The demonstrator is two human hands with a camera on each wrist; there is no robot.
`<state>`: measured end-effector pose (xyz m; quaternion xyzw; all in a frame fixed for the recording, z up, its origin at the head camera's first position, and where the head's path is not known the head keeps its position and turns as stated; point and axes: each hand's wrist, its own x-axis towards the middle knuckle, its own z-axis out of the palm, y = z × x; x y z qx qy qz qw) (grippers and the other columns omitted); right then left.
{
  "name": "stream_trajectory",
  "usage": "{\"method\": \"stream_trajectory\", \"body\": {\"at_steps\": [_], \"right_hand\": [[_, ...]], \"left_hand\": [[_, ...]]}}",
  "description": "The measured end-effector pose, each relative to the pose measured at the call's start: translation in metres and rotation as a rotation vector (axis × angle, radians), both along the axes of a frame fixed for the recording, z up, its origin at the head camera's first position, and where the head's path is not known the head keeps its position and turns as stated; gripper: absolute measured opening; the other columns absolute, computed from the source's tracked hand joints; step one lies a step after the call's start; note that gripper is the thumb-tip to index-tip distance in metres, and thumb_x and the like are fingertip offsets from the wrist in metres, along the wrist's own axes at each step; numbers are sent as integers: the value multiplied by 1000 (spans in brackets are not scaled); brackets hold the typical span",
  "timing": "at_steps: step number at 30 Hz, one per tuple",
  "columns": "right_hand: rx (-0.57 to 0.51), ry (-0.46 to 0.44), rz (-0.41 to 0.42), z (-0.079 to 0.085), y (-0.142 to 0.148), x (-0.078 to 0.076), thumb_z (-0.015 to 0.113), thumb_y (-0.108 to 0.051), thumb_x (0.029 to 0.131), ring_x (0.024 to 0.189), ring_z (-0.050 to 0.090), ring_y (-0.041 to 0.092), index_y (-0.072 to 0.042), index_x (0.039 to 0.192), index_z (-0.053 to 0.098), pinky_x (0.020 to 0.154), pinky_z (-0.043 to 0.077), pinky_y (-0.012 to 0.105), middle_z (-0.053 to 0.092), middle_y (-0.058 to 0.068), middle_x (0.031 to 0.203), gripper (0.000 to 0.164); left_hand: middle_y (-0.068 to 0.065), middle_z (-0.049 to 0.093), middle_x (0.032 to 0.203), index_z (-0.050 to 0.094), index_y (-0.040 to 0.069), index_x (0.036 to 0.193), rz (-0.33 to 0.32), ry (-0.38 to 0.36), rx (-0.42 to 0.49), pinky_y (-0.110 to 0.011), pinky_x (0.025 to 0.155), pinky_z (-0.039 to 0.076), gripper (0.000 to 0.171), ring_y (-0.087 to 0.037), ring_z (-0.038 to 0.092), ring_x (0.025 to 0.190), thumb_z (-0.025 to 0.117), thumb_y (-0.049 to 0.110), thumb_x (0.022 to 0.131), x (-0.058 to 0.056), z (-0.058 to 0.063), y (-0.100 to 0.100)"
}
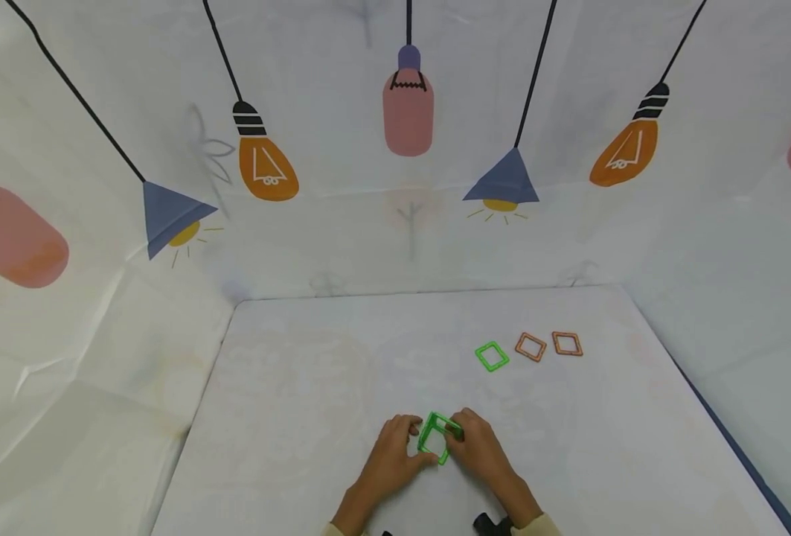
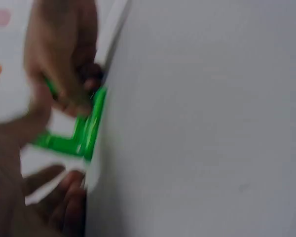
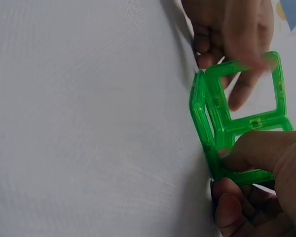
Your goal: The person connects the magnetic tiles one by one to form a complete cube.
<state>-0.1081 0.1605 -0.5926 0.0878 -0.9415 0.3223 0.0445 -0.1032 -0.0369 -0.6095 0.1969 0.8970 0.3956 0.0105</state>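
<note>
Several green square-framed magnetic tiles stand joined at angles low in the middle of the head view. My right hand pinches an edge of them; in the right wrist view its thumb lies over the lower tile with fingers beneath. My left hand is spread round the other side, thumb at the near corner and fingers by the far one. Through the upright tile one left finger shows. Blur softens both hands in the left wrist view, beside a green tile corner.
Farther back on the white table lie a loose green tile and two orange tiles, one tilted, one at the right. White sheets printed with lamps wall the table's back and sides. A black object shows by the right wrist.
</note>
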Motion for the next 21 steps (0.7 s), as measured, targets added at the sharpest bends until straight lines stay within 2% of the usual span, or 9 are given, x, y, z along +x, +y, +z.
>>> {"method": "stream_trajectory", "body": {"at_steps": [1,3,6,9,14,17,21], "right_hand": [[-2,-15,3,0,1,0,78,2,76,64,41,0,-10,80,67,54,40,17,53,-7,74,17],[-10,-32,8,0,4,-1,77,2,76,64,42,0,-10,81,67,54,40,17,53,-7,75,17],[-22,-36,15,0,8,-2,77,3,76,65,42,0,-11,80,67,54,40,17,53,-7,75,17],[-33,-25,40,0,12,-3,77,4,76,65,41,0,-11,79,66,54,39,17,53,-8,74,18],[-62,-27,110,1,16,-6,76,5,78,66,40,0,-9,80,65,55,38,18,49,-7,74,18],[-57,-38,156,0,16,-10,75,3,80,66,40,1,-9,83,66,56,37,18,48,-7,74,16],[-50,-65,182,-1,17,-13,76,-2,83,68,41,1,-11,88,67,58,38,18,49,-8,77,13]], "left_hand": [[3,60,108,55,9,132,-51,-32,30,-21,76,48,61,-5,50,90,74,46,87,-1,2,-5],[-3,61,119,50,6,140,-131,-88,101,-25,82,51,57,-8,55,97,65,40,96,-4,5,-13],[-9,63,126,50,6,141,-174,-138,201,-28,87,53,40,-12,61,102,48,26,106,-12,6,-19],[-10,65,126,55,7,137,-179,-104,252,-28,88,55,33,-15,66,103,44,15,107,-21,4,-16],[-10,67,127,59,8,134,-240,-8,275,-29,91,57,33,-21,68,109,55,6,101,-31,-1,-3],[-7,70,118,64,9,127,-217,25,272,-27,87,58,29,-16,70,102,59,4,99,-32,-2,3],[-4,74,108,71,11,116,-123,12,281,-25,81,58,21,-9,68,95,62,6,97,-29,-1,6]]}}
